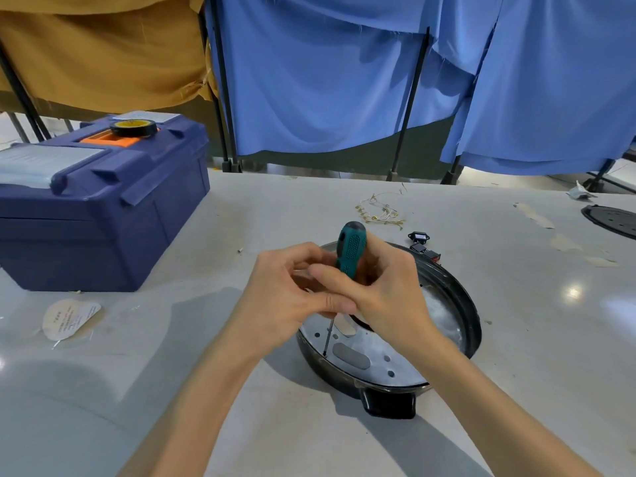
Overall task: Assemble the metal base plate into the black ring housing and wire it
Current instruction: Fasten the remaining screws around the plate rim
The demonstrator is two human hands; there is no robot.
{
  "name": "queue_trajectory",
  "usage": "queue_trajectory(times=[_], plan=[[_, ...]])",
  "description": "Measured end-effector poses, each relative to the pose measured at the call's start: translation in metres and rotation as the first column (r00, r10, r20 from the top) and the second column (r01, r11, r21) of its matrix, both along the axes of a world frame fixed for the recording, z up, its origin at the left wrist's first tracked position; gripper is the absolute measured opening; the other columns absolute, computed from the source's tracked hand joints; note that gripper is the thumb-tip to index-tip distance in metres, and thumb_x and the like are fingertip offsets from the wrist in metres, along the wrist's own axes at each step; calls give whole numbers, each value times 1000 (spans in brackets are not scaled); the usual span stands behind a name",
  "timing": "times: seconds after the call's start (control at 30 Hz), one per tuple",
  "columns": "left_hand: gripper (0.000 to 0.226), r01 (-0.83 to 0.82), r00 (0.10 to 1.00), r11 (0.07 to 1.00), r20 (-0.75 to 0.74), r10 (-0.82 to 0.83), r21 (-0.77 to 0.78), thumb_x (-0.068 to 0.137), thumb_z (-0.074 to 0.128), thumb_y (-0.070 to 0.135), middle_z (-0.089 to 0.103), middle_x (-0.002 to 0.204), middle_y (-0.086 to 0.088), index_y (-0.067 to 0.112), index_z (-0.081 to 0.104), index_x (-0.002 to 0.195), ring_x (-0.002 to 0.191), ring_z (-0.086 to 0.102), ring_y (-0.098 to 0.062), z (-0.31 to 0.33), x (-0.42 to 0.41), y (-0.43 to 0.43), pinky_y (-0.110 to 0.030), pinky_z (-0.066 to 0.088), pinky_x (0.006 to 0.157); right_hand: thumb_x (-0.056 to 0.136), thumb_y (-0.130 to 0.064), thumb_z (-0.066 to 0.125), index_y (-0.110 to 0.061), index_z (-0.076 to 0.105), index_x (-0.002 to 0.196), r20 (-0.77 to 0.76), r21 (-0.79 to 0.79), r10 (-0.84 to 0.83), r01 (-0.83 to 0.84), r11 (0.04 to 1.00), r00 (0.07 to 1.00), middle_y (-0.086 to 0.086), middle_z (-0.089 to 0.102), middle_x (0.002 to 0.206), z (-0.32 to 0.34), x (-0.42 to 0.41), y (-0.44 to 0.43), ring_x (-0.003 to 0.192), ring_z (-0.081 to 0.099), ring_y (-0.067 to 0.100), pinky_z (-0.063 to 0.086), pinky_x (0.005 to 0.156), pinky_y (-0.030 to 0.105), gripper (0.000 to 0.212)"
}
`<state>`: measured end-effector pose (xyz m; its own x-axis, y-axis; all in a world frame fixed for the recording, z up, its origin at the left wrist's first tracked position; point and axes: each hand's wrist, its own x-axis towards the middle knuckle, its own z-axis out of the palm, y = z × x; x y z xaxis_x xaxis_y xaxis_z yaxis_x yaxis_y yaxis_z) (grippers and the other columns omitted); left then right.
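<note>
The black ring housing (471, 315) lies on the table with the shiny metal base plate (375, 349) seated inside it. A green-handled screwdriver (349, 249) stands nearly upright, its tip down in a hole near the plate's left edge. My right hand (385, 287) grips the screwdriver handle. My left hand (285, 290) curls beside the shaft just under the handle, fingers against my right hand; whether it pinches the shaft is hidden. A bundle of pale wires with brass terminals (380, 211) lies behind the housing, beside small black connectors (421, 244).
A blue toolbox (99, 204) with a roll of black tape (134, 128) on top stands at the left. A paper label (70, 318) lies in front of it. A black round part (612, 220) sits at the right edge. Blue and tan cloths hang behind.
</note>
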<state>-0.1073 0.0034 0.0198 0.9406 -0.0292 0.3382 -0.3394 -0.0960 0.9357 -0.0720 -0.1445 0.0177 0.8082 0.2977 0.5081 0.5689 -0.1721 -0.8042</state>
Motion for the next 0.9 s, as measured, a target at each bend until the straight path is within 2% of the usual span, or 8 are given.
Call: queue_trajectory(times=[0.13,0.23,0.33,0.47,0.63,0.73,0.83,0.9], plan=[[27,20,999,999,-25,-21,-29,64,80,10,76,81,-9,10,73,91,67,74,-28,-6,3,5,-26,58,62,72,-53,79,-19,68,98,-51,0,14,-14,1000,999,5,66,74,19,5,-12,54,61,16,52,51,38,45],[24,53,995,997,-81,-58,-59,79,66,0,76,86,-9,10,70,101,70,74,-28,-8,3,12,-26,58,64,87,-24,71,-22,65,123,-31,18,159,-158,987,987,-1,66,94,35,9,-19,57,68,21,53,51,26,37],[28,110,986,993,-120,-113,-34,86,58,-5,76,89,-8,12,69,104,75,74,-27,-8,4,22,-28,59,67,91,-3,66,-16,70,114,23,-32,233,-232,972,972,5,63,93,41,9,-14,53,67,25,57,51,39,28],[30,198,968,980,-160,-192,21,94,49,-10,75,90,-6,11,69,104,77,71,-22,-7,6,27,-31,58,74,89,-14,71,-19,66,117,-1,-81,264,-263,961,965,-4,63,86,43,10,-10,50,67,23,57,49,34,29],[21,290,939,957,-184,-290,-31,93,59,9,73,100,-8,11,66,114,85,70,-23,-9,7,26,-35,49,86,89,-17,71,-20,70,109,3,-66,267,-266,962,964,-1,60,107,41,15,-13,47,65,23,54,43,35,21],[64,276,943,953,-153,-294,-129,66,85,33,71,108,-14,7,63,120,89,73,-32,-12,7,16,-29,54,85,85,-14,75,-8,57,98,-24,-11,242,-243,970,970,4,66,91,39,12,-11,42,62,23,52,39,35,23],[31,165,984,977,-48,-173,-132,74,80,23,75,90,-8,12,72,101,75,74,-31,-15,8,5,-24,55,81,80,-19,80,-5,50,91,6,-24,106,-105,994,994,-3,65,83,37,12,-10,40,58,21,48,36,39,35],[16,217,975,966,-21,-222,-142,81,72,19,75,86,-8,17,76,96,75,74,-33,-17,7,6,-25,54,84,74,-29,84,-12,57,95,18,-105,129,-127,986,991,-6,67,82,43,13,-14,42,60,22,49,37,33,38]])
